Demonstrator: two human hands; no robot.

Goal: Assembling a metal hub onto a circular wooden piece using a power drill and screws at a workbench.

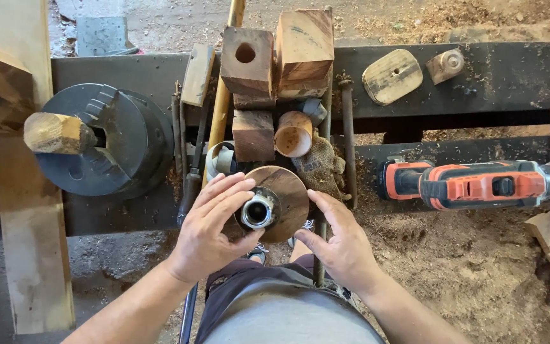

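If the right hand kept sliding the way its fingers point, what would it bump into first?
Probably the round wooden disc: the right hand points up-left at its edge, fingertips nearly touching. Depth is hard to judge.

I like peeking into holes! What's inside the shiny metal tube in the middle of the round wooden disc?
The shiny metal tube on the round wooden disc shows only a dark hollow. The left hand covers its side, so how deep it goes stays hidden.

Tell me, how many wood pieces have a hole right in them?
2 for sure: a square block standing at the top middle, and a flat rounded piece lying on the dark lathe bed to its right. Others may hide holes.
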